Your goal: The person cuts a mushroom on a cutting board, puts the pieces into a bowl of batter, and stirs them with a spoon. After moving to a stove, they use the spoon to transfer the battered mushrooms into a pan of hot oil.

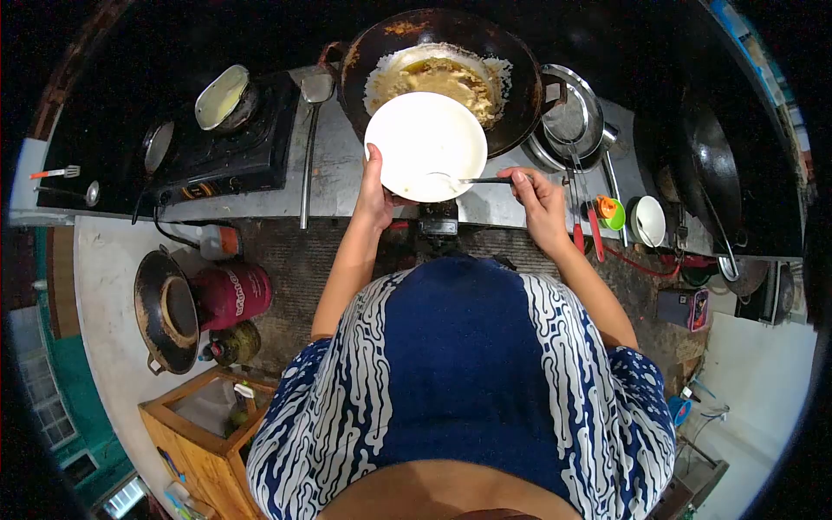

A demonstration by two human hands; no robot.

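Head view shows the left hand (374, 195) gripping the rim of a white bowl (425, 146) tilted over the wok (438, 74), the right hand (539, 199) pinching a spoon (481, 180); probably ceramic, it looks stiff, breakable and slick, best held by its rim.

A steel bench (342, 178) carried a black gas stove (230, 147), a wok (438, 74) of rice, a ladle (310, 130), stacked metal strainers (568, 121) and a small white bowl (647, 221). On the floor (113, 260) sat a red gas cylinder (234, 293) and another wok (165, 310).
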